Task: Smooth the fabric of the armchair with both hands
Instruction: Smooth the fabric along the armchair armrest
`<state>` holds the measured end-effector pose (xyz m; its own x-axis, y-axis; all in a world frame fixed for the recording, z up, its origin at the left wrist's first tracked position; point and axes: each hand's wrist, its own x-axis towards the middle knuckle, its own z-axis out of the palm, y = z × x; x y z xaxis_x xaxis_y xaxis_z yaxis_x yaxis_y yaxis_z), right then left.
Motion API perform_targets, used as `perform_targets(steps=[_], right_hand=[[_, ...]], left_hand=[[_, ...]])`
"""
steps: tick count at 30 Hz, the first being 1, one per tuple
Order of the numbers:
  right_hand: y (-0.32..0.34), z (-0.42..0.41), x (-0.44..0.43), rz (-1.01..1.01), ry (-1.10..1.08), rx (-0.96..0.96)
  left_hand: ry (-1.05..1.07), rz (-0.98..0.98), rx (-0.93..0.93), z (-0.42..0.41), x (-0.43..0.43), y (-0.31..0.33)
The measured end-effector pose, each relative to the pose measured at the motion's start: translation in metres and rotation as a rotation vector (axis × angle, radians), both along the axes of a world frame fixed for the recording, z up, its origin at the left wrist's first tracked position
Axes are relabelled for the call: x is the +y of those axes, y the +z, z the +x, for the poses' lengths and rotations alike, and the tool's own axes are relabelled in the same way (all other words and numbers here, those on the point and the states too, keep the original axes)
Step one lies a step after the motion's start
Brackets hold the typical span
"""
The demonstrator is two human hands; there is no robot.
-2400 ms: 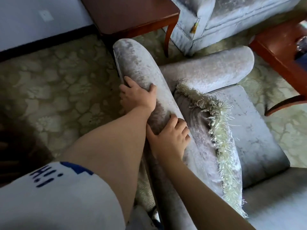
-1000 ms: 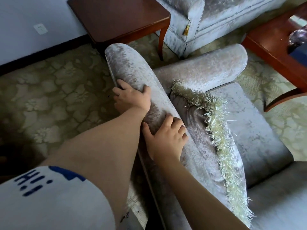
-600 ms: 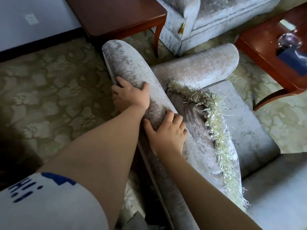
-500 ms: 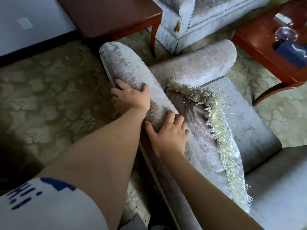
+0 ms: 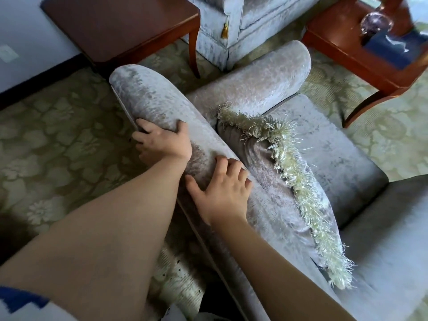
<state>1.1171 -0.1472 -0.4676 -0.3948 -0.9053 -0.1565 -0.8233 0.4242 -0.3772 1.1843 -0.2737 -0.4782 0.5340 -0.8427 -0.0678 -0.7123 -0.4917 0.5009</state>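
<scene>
My left hand (image 5: 162, 142) grips the outer edge of the armchair (image 5: 150, 93) roll, thumb on top. My right hand (image 5: 222, 193) lies flat on the roll, nearer me, fingers spread, beside the fringed cushion (image 5: 266, 172).

Soft daylight, moderately bright, apparently entering from the upper right. Glare on the glossy side tabletop (image 5: 342, 42) and on the glass ornament (image 5: 376, 22), both slightly smeared. Patchy sheen across the armchair (image 5: 254, 79) velvet. Deep shadow on the carpet (image 5: 46, 147) below the left forearm (image 5: 111, 228). Wide-angle bending at frame edges. The sleeve (image 5: 23, 306) is out of focus.
</scene>
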Motion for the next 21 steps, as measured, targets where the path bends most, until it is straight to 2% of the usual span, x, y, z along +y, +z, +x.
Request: perform_targets(steps=[14,21], right_hand=[[0.003,-0.035,0.014,0.001,0.039,0.036],[0.000,-0.028,0.018,0.003,0.023,0.022]], left_hand=[[0.029,0.051,0.042,-0.026,0.022,0.008],[0.014,0.024,0.052,-0.021,0.026,0.006]])
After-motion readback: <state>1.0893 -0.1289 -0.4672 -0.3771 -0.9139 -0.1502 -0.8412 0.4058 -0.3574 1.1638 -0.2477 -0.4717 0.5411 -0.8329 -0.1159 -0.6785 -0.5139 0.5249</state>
